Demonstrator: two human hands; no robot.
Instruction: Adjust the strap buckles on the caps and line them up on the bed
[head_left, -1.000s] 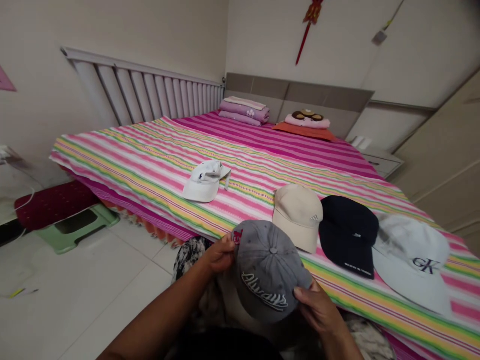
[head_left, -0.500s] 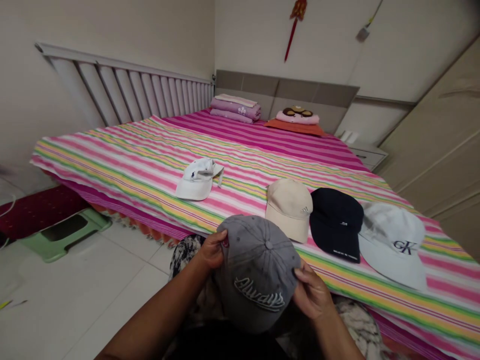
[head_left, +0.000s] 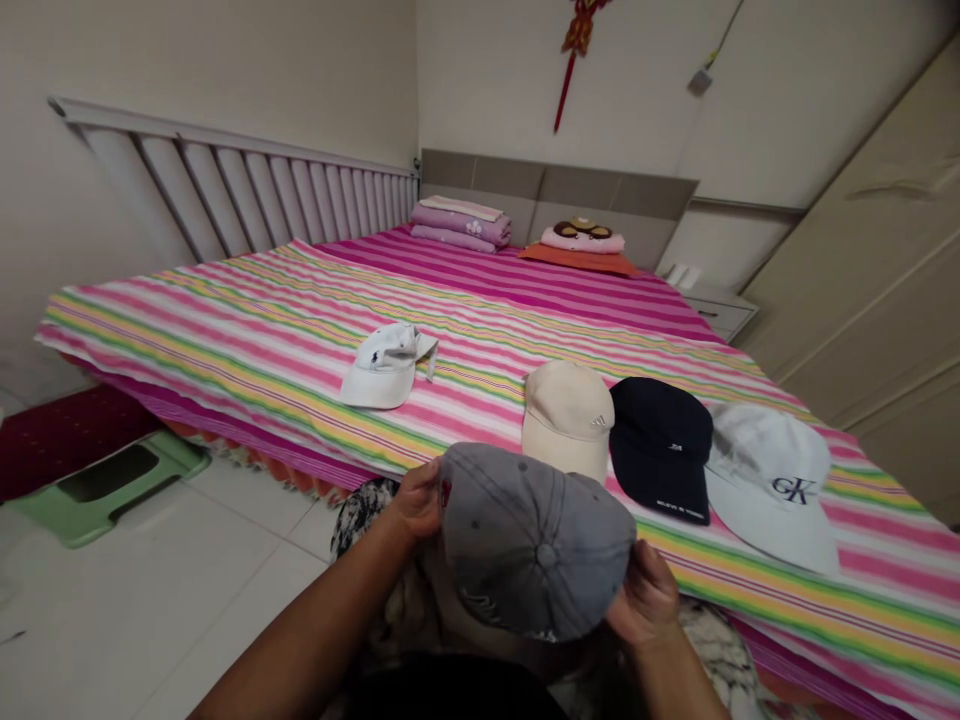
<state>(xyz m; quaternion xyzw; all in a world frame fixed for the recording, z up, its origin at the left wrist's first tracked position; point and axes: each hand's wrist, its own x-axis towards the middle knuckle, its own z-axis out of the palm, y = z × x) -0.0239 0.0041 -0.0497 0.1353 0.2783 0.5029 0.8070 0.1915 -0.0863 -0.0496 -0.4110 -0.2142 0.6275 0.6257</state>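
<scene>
A grey baseball cap point(head_left: 525, 540) is held between my two hands above my lap, its crown and top button facing me. My left hand point(head_left: 421, 500) grips its left edge, and my right hand point(head_left: 646, 595) closes on the right edge. The brim is tilted down out of sight, and only a bit of the white lettering shows. On the bed beyond lie a beige cap point(head_left: 568, 410), a black cap point(head_left: 661, 440) and a white cap with "CK" letters point(head_left: 772, 475), side by side. Farther left sits a small white cap point(head_left: 386, 365).
The bed has a striped sheet point(head_left: 247, 340), with a folded purple quilt point(head_left: 461, 225) and an orange pillow point(head_left: 577, 258) by the headboard point(head_left: 615, 200). A green stool point(head_left: 112, 485) stands on the tiled floor at left. Behind is a white radiator point(head_left: 247, 195).
The grey cap has tipped forward, so its front lettering has mostly turned out of view. My right hand has shifted slightly right and down with it. The view has moved slightly.
</scene>
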